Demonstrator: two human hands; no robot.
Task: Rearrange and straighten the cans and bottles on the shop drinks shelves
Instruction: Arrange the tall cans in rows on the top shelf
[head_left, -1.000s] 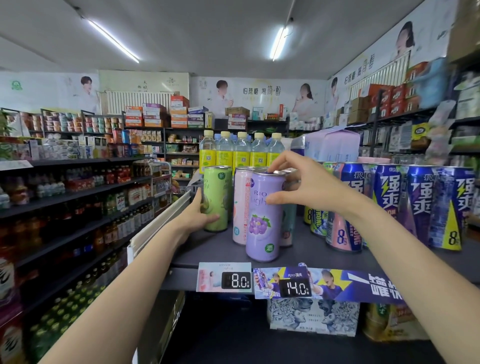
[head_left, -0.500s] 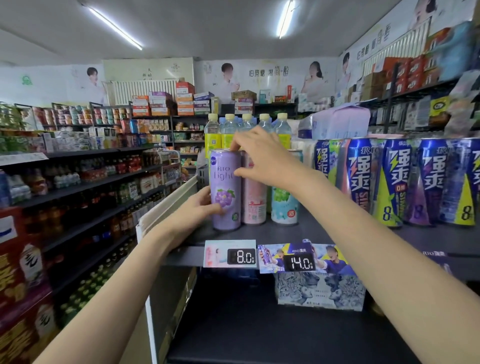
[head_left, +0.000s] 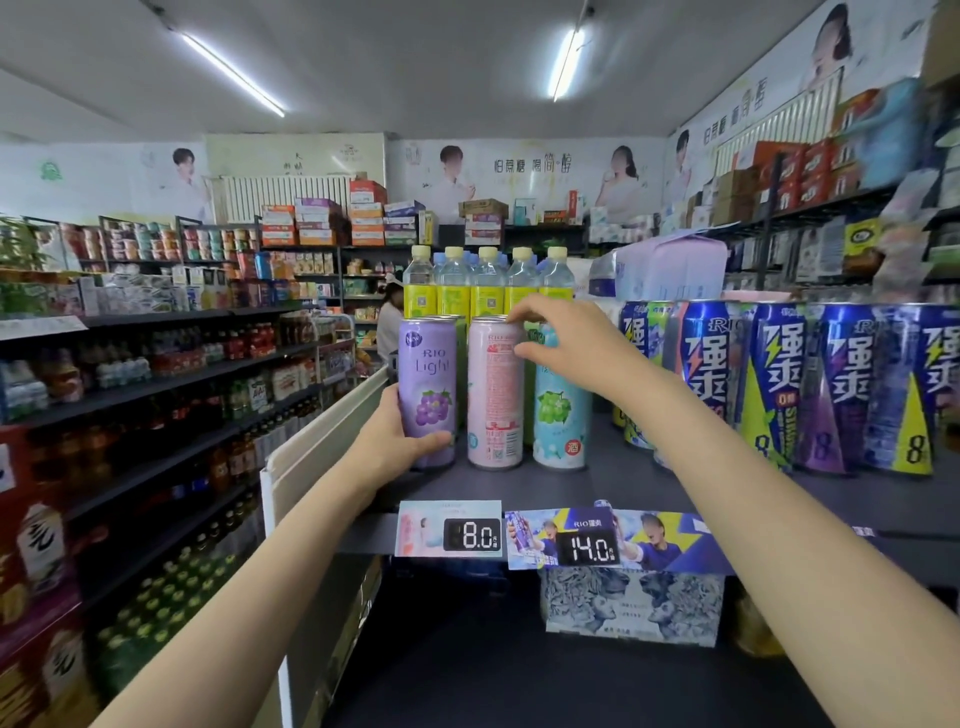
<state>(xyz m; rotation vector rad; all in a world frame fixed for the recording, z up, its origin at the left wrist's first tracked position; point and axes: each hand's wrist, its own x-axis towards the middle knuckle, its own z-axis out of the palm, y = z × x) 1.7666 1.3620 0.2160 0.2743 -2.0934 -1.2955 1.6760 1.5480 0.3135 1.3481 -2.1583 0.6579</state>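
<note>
A purple grape can (head_left: 428, 384) stands upright at the left front of the dark shelf (head_left: 639, 483). My left hand (head_left: 395, 447) grips its lower part from the left. Beside it stands a pink can (head_left: 494, 400), its printed back facing me. My right hand (head_left: 566, 343) pinches the pink can's top rim with curled fingers. To the right stands a light blue can with green grapes (head_left: 560, 410). Green cans stand behind, mostly hidden.
Several yellow-labelled bottles (head_left: 488, 291) stand in a row behind the cans. Tall blue and purple cans (head_left: 779, 384) fill the shelf's right side. Price tags (head_left: 472, 532) hang on the front edge. A white panel (head_left: 322, 441) borders the shelf's left. An aisle of shelves lies left.
The purple can went from the middle front to the left front. My right hand left it and now pinches the pink can's top. My left hand moved from the green can to the purple one.
</note>
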